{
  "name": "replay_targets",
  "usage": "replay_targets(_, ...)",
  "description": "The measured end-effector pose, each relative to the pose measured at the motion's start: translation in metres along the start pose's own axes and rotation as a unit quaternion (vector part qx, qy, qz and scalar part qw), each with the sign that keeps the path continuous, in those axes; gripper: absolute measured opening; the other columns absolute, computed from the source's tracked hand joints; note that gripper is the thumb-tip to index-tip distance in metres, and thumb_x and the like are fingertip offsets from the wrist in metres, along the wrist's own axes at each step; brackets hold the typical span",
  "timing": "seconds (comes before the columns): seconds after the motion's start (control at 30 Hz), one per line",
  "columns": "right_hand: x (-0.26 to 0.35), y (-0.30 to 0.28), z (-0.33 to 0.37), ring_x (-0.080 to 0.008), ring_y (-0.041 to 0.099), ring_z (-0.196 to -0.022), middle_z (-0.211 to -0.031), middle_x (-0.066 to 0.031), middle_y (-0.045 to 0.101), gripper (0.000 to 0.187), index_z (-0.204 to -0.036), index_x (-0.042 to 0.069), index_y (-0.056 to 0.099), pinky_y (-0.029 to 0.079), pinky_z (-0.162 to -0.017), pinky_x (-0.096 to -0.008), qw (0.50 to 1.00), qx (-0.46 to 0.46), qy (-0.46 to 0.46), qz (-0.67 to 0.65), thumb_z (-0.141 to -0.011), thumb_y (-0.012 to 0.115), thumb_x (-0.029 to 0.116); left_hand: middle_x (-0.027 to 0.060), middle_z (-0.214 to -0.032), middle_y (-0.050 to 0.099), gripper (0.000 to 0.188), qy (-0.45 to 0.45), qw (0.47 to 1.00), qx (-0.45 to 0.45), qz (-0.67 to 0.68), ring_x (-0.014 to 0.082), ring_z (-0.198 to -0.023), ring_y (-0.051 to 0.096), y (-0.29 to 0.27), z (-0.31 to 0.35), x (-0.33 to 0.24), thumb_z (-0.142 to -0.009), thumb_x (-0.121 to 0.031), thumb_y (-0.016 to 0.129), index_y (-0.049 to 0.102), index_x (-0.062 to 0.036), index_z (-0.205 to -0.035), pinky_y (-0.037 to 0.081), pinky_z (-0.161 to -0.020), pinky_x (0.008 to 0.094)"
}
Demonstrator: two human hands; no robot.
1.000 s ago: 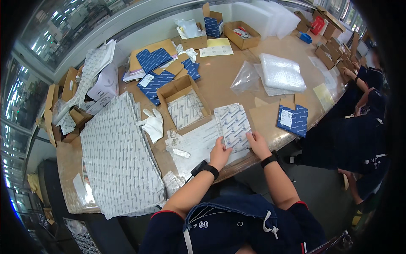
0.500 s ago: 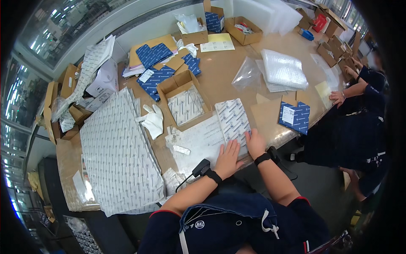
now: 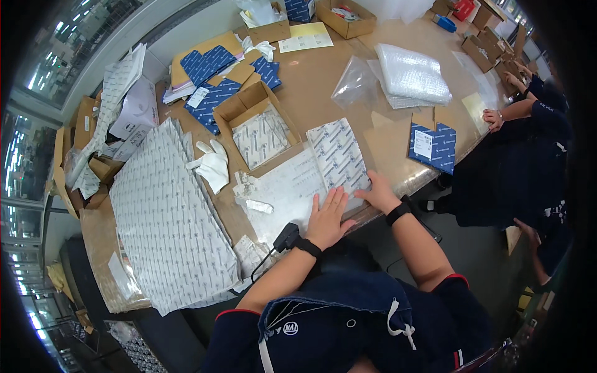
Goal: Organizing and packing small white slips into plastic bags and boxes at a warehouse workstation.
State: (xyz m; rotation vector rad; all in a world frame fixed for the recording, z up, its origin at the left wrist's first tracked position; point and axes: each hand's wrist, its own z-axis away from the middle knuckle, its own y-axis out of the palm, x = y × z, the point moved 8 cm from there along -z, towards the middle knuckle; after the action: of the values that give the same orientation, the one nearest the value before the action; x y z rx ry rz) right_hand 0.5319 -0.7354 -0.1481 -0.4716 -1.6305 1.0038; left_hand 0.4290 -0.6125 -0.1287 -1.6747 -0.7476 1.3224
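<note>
A flat packet wrapped in white printed paper (image 3: pixel 339 155) lies at the table's near edge in front of me. My left hand (image 3: pixel 326 222) rests flat at its lower left corner, fingers stretched out and holding nothing. At the lower right corner is my right hand (image 3: pixel 379 193), thumb and fingers apart, touching the packet's edge without gripping it. Beneath the packet lies a worn white sheet (image 3: pixel 283 186), with a small crumpled white piece (image 3: pixel 258 206) on it. An open cardboard box (image 3: pixel 224 115) behind holds similar wrapped packets. Each wrist wears a black strap.
Left of me lies a big stack of printed wrapping paper (image 3: pixel 168 217), beside a white glove (image 3: pixel 212 166). Blue folded cartons (image 3: pixel 211 65) sit farther back. To the right are bubble wrap (image 3: pixel 413 74) and a blue carton (image 3: pixel 433 146). Another person's hand (image 3: pixel 493 119) rests on the table's right.
The whole view has shifted slightly, moving the table's things up and left. My left fingers now lie lower at the packet's corner, and my right thumb is spread along its bottom edge.
</note>
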Motion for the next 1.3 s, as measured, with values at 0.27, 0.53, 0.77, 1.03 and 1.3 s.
replay_targets(0.27, -0.025, 0.002, -0.011, -0.0165, 0.048, -0.055, -0.059, -0.0049, 0.048, 0.026, -0.074, 0.001, 0.053, 0.040, -0.052, -0.0302, 0.956, 0.205, 0.125, -0.170, -0.062, 0.073, 0.012, 0.0073, -0.139, 0.034, 0.058, 0.018, 0.999, 0.009, -0.045, 0.0253, -0.129, 0.030, -0.007, 0.012, 0.018, -0.081, -0.037, 0.055, 0.041, -0.0080, -0.129, 0.018, -0.103, 0.0549)
replay_targets(0.53, -0.018, 0.010, -0.018, -0.0224, 0.053, -0.060, -0.064, -0.0086, 0.056, 0.022, -0.073, 0.000, 0.053, 0.042, -0.055, -0.0331, 0.975, 0.201, 0.055, -0.072, -0.062, 0.070, 0.010, 0.0062, -0.110, 0.053, 0.035, 0.128, 0.987, 0.044, -0.087, 0.0231, -0.090, 0.055, -0.030, -0.051, -0.015, -0.077, -0.016, 0.052, 0.052, -0.0083, -0.111, 0.043, -0.077, 0.0383)
replay_targets(0.77, -0.013, -0.009, 0.003, -0.0272, 0.056, -0.069, -0.073, -0.0129, 0.056, 0.015, -0.082, 0.000, 0.056, 0.045, -0.063, -0.0365, 0.986, 0.136, 0.067, -0.076, -0.070, 0.063, 0.007, 0.0116, -0.082, 0.053, 0.018, 0.114, 0.993, 0.012, -0.039, 0.0256, -0.066, 0.060, 0.001, -0.107, -0.036, -0.075, -0.013, 0.052, 0.055, -0.0058, -0.091, 0.049, -0.057, 0.0370)
replay_targets(1.03, 0.131, 0.014, 0.089, -0.0349, 0.053, -0.095, -0.101, -0.0199, 0.055, 0.036, -0.107, 0.001, 0.052, 0.043, -0.082, -0.0414, 0.942, 0.259, -0.208, -0.037, -0.072, 0.054, 0.004, 0.0128, -0.080, 0.055, 0.010, 0.104, 0.993, 0.044, -0.040, 0.0313, -0.072, 0.059, 0.022, -0.105, -0.010, -0.073, -0.008, 0.051, 0.061, -0.0052, -0.074, 0.049, -0.062, 0.0414)
replay_targets(1.3, 0.229, 0.102, 0.032, -0.0301, 0.049, -0.105, -0.110, -0.0228, 0.049, 0.037, -0.107, -0.001, 0.050, 0.040, -0.086, -0.0424, 0.935, -0.053, -0.352, -0.001, -0.076, 0.058, 0.018, 0.0127, -0.081, 0.056, 0.011, 0.115, 0.990, 0.074, 0.031, 0.0321, -0.077, 0.058, 0.010, -0.107, -0.021, -0.070, -0.008, 0.053, 0.063, -0.0067, -0.075, 0.047, -0.065, 0.0420)
